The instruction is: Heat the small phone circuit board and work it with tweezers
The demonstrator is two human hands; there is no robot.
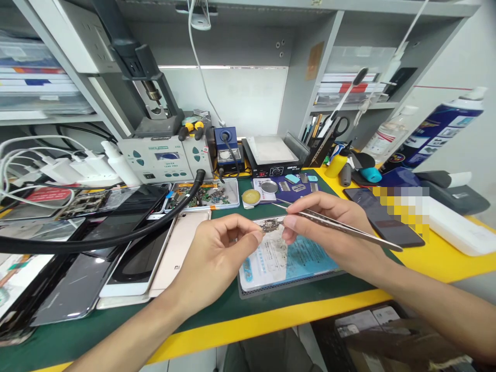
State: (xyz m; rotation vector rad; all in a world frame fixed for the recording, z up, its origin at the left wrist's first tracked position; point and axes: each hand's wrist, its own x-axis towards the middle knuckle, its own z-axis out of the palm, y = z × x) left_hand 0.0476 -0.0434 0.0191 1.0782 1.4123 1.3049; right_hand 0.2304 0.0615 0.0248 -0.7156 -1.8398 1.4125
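Note:
My left hand (217,253) pinches a small dark circuit board (270,225) between thumb and fingertips, held just above a blue and white work mat (282,263). My right hand (329,227) grips long metal tweezers (349,230), and its fingertips meet the board's right end. The tweezers' handle end points out to the right, past my wrist. Both hands hover over the green bench mat (217,310) near the front edge.
Several phones (127,258) lie stacked at the left under a black hose (116,235). A hot-air station (165,157), a heating plate (271,152), a parts tray (205,195), a solder tin (251,197) and a dark phone (382,219) stand behind. Spray can (437,129) at right.

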